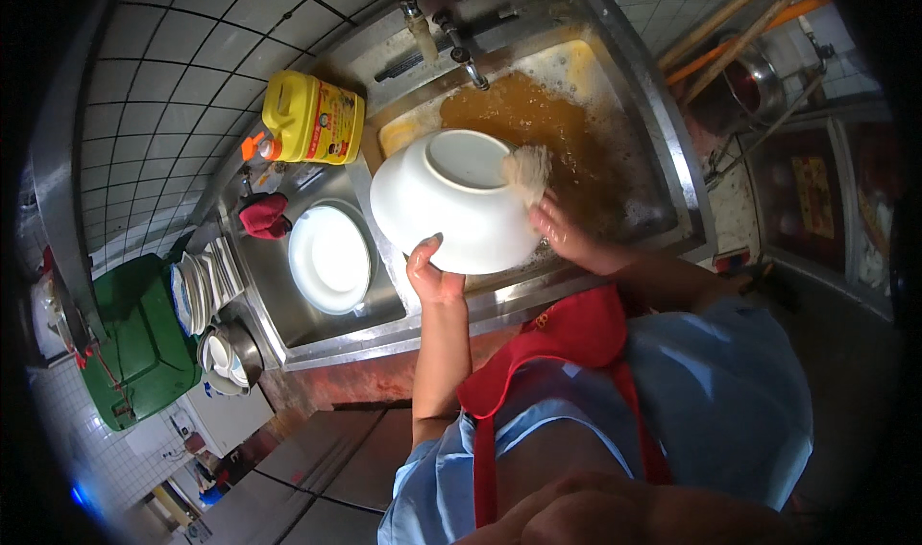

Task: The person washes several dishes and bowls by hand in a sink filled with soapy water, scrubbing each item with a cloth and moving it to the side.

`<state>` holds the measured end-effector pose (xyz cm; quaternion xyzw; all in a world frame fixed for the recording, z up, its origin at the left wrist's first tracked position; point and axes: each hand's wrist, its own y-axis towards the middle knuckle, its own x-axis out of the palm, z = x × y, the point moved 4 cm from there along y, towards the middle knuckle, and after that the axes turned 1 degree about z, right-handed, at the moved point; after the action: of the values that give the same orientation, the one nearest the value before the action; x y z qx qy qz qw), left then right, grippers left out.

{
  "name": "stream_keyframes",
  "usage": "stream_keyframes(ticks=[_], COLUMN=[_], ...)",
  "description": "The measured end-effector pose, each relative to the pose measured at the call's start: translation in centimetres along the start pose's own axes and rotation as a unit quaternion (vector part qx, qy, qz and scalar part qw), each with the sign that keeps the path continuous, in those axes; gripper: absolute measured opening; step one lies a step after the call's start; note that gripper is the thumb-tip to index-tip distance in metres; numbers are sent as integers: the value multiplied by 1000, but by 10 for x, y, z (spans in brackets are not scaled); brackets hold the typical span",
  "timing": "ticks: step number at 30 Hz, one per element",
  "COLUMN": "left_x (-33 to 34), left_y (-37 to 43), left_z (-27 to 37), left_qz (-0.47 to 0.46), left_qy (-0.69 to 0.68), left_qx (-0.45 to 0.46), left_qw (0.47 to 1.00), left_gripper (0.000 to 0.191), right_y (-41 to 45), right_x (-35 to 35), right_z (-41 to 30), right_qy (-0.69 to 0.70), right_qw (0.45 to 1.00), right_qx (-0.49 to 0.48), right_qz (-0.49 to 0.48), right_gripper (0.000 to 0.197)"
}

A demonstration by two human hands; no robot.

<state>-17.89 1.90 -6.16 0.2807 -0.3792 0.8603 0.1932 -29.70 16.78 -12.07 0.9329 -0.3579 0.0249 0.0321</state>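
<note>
A large white bowl point(461, 214) is tipped over above the front of the right sink basin, its round foot ring facing up. My left hand point(434, 275) grips the bowl's rim at the near side, thumb on the outer wall. With my right hand point(565, 235) I hold a pale fibrous scrubbing pad point(528, 174) against the bowl's outside beside the foot ring. My right fingertips are partly hidden by the pad. Brown, sudsy water point(526, 105) fills part of the right basin point(648, 149).
Left basin point(306, 325) holds white plates point(330, 257); a red cloth point(264, 216) hangs at its edge. A yellow detergent jug point(313, 116) stands behind. Taps point(468, 66) overhang the right basin. Farther left are stacked plates point(198, 293), a metal pot of bowls point(248, 358) and a green bin point(140, 343).
</note>
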Motion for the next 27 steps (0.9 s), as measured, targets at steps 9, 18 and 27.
stream_keyframes(ticks=[9,18,27], left_x=[-10,25,28], left_y=[2,-25,-24], left_z=[-10,-3,14], left_qz=[-32,-101,-93], left_qy=[69,184,70], left_qx=[2,22,67], left_qw=[997,977,991], left_gripper=[46,49,53], right_y=[13,134,105], right_x=[48,33,-32], right_z=[-59,-58,50], right_qy=[-374,-289,-186], right_qw=[881,936,974], right_qx=[-268,-3,117], right_qz=[-107,-202,-60], right_gripper=[20,52,43])
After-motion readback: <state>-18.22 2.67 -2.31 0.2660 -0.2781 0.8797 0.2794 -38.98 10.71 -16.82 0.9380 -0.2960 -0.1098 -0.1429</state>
